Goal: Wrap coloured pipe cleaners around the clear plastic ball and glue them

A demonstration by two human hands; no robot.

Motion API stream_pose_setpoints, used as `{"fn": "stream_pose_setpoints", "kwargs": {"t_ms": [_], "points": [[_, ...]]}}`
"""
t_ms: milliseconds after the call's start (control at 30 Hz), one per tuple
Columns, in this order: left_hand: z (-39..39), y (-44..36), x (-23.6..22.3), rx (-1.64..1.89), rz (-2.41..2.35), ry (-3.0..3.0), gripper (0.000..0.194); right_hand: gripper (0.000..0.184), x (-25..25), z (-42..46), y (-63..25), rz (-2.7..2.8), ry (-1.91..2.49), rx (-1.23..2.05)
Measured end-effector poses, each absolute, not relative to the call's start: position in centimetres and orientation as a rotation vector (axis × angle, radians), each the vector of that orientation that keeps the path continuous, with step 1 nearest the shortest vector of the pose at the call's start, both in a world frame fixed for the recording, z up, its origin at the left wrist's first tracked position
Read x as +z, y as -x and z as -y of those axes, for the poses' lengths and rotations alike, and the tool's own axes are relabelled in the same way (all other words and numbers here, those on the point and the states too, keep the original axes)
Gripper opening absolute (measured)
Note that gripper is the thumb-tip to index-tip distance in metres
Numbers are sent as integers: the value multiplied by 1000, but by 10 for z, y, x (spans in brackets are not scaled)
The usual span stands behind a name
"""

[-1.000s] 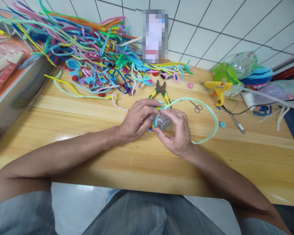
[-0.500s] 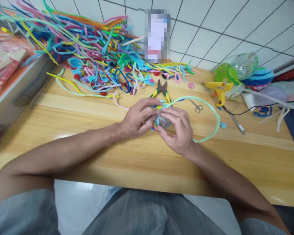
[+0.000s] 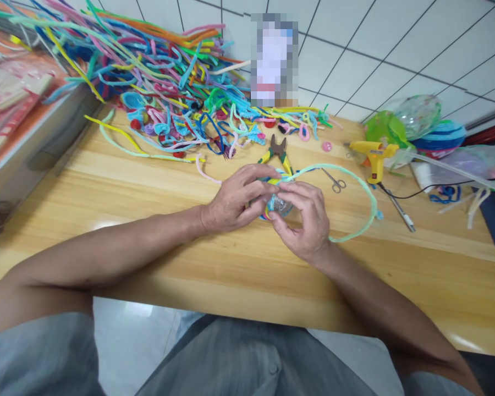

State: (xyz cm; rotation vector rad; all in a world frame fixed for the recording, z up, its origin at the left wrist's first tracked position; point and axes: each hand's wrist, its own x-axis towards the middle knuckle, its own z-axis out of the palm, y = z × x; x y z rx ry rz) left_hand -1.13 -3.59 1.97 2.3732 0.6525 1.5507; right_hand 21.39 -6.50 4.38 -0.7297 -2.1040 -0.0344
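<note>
Between my hands is a small clear, round piece (image 3: 282, 205) with blue, yellow and pink pipe cleaners around its edge. My left hand (image 3: 243, 197) is closed on its left side, fingers bent over the rim. From the right, my right hand (image 3: 304, 219) grips it with thumb and fingers pinched at the edge. A mint-green pipe cleaner (image 3: 369, 192) runs out from the top of the piece and loops round to the right, its lower end passing behind my right wrist. My fingers hide much of the rim.
Behind my hands lie pliers (image 3: 279, 144) and small scissors (image 3: 336, 183). A yellow glue gun (image 3: 375, 157) and a slim metal tool (image 3: 401, 213) are at the right. Heaped pipe cleaners (image 3: 160, 71) fill the back left, beside a box (image 3: 37, 137). A phone-like blurred object (image 3: 273, 60) stands by the tiled wall.
The whole scene has shifted slightly to the right as my head turned. Both hands keep their grip on the clear piece, with barely any finger movement.
</note>
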Motion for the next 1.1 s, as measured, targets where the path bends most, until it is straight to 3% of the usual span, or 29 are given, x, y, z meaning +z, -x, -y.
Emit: {"fn": "stream_pose_setpoints", "kwargs": {"t_ms": [367,1100], "points": [[36,13,22,1503,-708,-2390,19,57,43,64,-214,2078,714,7],[36,10,21,1547,-684,-2407,21,40,45,65,-215,2141,748,-99]]}}
